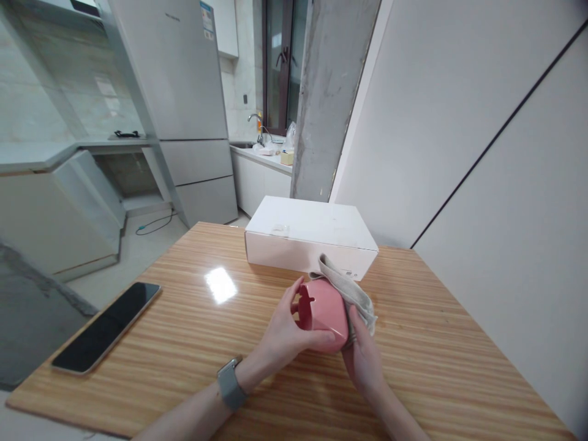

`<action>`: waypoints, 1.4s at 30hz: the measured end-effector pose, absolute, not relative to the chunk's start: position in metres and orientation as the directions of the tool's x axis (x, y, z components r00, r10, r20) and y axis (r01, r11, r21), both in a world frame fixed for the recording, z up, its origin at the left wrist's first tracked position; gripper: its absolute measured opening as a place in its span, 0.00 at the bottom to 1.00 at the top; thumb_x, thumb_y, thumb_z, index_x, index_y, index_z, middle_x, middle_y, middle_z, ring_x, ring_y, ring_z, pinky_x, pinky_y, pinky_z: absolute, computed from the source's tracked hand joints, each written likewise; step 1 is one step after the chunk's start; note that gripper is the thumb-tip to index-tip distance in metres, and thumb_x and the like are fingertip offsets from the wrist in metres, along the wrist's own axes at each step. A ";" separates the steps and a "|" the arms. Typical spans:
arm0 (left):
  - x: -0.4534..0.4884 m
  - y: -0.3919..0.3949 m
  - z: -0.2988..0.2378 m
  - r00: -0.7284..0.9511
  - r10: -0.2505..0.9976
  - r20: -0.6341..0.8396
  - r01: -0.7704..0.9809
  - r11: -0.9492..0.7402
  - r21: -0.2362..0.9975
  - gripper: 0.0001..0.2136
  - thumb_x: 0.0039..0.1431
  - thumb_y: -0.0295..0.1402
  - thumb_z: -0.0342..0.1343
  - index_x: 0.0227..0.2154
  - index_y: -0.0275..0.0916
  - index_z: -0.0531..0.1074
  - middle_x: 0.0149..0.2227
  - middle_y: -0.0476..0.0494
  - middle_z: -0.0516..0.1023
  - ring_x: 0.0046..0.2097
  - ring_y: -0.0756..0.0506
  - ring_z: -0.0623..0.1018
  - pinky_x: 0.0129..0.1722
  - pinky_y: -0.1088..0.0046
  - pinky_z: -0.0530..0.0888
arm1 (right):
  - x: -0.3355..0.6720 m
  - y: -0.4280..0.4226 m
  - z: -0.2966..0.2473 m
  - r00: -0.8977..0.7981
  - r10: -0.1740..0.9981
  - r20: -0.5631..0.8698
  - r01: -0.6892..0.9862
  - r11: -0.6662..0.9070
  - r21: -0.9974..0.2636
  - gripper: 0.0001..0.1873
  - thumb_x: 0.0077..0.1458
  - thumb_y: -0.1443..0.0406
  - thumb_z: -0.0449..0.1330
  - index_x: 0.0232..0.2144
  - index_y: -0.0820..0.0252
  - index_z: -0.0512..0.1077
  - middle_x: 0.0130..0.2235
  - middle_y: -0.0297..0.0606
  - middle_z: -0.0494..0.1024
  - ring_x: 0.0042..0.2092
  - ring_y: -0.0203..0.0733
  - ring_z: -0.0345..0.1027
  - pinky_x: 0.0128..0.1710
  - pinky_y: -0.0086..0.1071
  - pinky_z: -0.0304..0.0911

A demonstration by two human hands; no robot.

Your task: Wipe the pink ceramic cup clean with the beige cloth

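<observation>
A hollow pink container (327, 311) with a notched rim is tilted on its side above the wooden table, its opening facing left. My left hand (285, 321) grips it at the rim, thumb along the near side and fingers at the far edge. A folded grey cloth (351, 293) lies against the container's right side. My right hand (364, 352) is closed on the cloth and presses it to the container's base; most of its fingers are hidden. A grey-banded watch is on my left wrist.
A white box (312, 229) stands on the wooden table (184, 306) just beyond my hands. A black-screened phone (108, 327) lies near the table's left edge. A white wall (459, 122) rises on the right; a fridge (184, 92) stands farther back.
</observation>
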State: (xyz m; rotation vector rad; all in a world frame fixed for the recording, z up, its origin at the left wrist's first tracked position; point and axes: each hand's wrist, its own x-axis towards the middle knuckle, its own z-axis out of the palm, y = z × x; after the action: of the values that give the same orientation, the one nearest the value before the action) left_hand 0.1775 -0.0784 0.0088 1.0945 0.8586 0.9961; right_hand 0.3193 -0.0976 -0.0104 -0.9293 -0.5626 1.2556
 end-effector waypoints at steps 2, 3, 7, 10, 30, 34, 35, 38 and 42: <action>0.178 -0.076 0.007 0.318 0.943 -0.096 -0.271 0.187 0.944 0.50 0.33 0.37 0.75 0.62 0.43 0.57 0.59 0.34 0.66 0.50 0.38 0.74 0.45 0.65 0.75 | 0.319 -0.099 -0.012 0.251 0.964 -0.091 -0.533 0.059 -0.844 0.24 0.44 0.46 0.69 0.41 0.49 0.80 0.51 0.36 0.81 0.61 0.56 0.65 0.64 0.52 0.55; 0.178 -0.075 0.007 0.311 0.945 -0.100 -0.301 0.198 0.933 0.48 0.34 0.37 0.74 0.61 0.42 0.58 0.58 0.35 0.66 0.49 0.40 0.75 0.44 0.67 0.75 | 0.318 -0.099 -0.012 0.248 0.966 -0.075 -0.523 0.068 -0.850 0.25 0.44 0.46 0.69 0.42 0.49 0.80 0.51 0.35 0.80 0.61 0.56 0.64 0.65 0.52 0.53; 0.177 -0.073 0.005 0.341 0.926 -0.159 -0.378 0.290 0.879 0.37 0.46 0.41 0.68 0.59 0.45 0.58 0.54 0.37 0.70 0.43 0.43 0.77 0.34 0.72 0.75 | 0.317 -0.101 -0.016 0.220 0.975 0.011 -0.446 0.110 -0.888 0.25 0.46 0.49 0.69 0.47 0.48 0.78 0.57 0.32 0.75 0.65 0.51 0.58 0.69 0.47 0.44; 0.176 -0.075 0.005 0.388 0.897 -0.214 -0.409 0.375 0.832 0.31 0.54 0.43 0.63 0.58 0.45 0.58 0.50 0.38 0.72 0.41 0.44 0.77 0.30 0.73 0.76 | 0.317 -0.099 -0.019 0.207 0.978 0.023 -0.416 0.110 -0.903 0.26 0.47 0.49 0.69 0.48 0.48 0.77 0.59 0.32 0.74 0.66 0.50 0.56 0.70 0.45 0.40; 0.176 -0.076 0.012 0.257 0.964 -0.073 -0.180 0.122 0.976 0.51 0.31 0.34 0.76 0.61 0.42 0.57 0.57 0.32 0.69 0.53 0.35 0.74 0.48 0.60 0.75 | 0.320 -0.098 -0.001 0.213 0.966 -0.143 -0.581 0.008 -0.814 0.23 0.46 0.47 0.68 0.42 0.51 0.80 0.50 0.36 0.81 0.59 0.55 0.68 0.62 0.47 0.62; 0.176 -0.072 0.005 0.242 0.962 -0.127 -0.242 0.186 0.952 0.49 0.33 0.36 0.75 0.61 0.44 0.58 0.59 0.34 0.68 0.49 0.37 0.77 0.44 0.64 0.76 | 0.319 -0.099 -0.006 0.211 0.977 -0.045 -0.528 0.075 -0.846 0.25 0.46 0.47 0.68 0.44 0.49 0.80 0.52 0.36 0.80 0.62 0.54 0.63 0.66 0.48 0.53; 0.176 -0.071 0.004 0.236 0.962 -0.140 -0.270 0.203 0.941 0.48 0.35 0.37 0.74 0.61 0.45 0.57 0.59 0.34 0.67 0.48 0.38 0.77 0.42 0.65 0.76 | 0.318 -0.099 -0.006 0.192 0.981 -0.004 -0.510 0.096 -0.855 0.26 0.46 0.47 0.68 0.46 0.49 0.78 0.53 0.35 0.79 0.64 0.53 0.61 0.67 0.47 0.51; 0.176 -0.071 0.003 0.278 0.938 -0.206 -0.354 0.299 0.886 0.40 0.45 0.40 0.69 0.61 0.46 0.57 0.54 0.36 0.72 0.44 0.41 0.78 0.35 0.71 0.76 | 0.318 -0.101 -0.007 0.092 0.990 0.108 -0.454 0.138 -0.880 0.27 0.53 0.51 0.65 0.54 0.47 0.73 0.59 0.33 0.73 0.66 0.48 0.56 0.68 0.45 0.46; 0.176 -0.074 0.009 0.406 0.880 -0.245 -0.427 0.420 0.801 0.32 0.53 0.43 0.64 0.58 0.44 0.60 0.51 0.37 0.74 0.43 0.42 0.79 0.34 0.70 0.77 | 0.321 -0.100 -0.010 0.047 0.987 0.154 -0.389 0.160 -0.907 0.25 0.57 0.54 0.63 0.56 0.47 0.70 0.61 0.33 0.71 0.68 0.47 0.52 0.69 0.45 0.42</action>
State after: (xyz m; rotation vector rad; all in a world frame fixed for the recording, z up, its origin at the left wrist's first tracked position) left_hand 0.1756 -0.0744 0.0089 0.7195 0.7419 0.9205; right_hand 0.3213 -0.1004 -0.0103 -0.8046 -0.9721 1.2453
